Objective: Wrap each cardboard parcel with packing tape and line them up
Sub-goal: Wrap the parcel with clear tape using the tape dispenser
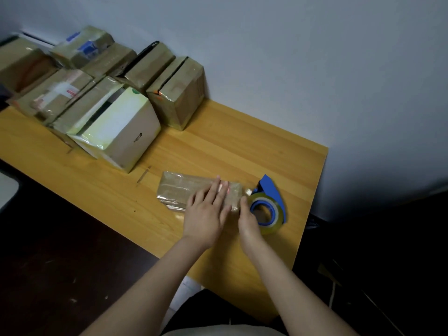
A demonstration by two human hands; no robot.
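Observation:
A small flat cardboard parcel (pixel 180 191), glossy with clear tape, lies on the wooden table (pixel 218 141) near its front right. My left hand (pixel 207 209) presses flat on the parcel's right half with straight fingers. My right hand (pixel 248 220) holds the blue tape dispenser (pixel 269 202) with its roll of clear tape, right beside the parcel's right end. Its fingers go round the roll and are partly hidden.
Several taped cardboard parcels (pixel 177 93) stand packed together at the table's far left against the white wall, one with a white face (pixel 118 132) nearest the front. The table's right edge (pixel 315 190) is close to the dispenser. Dark floor lies to the left.

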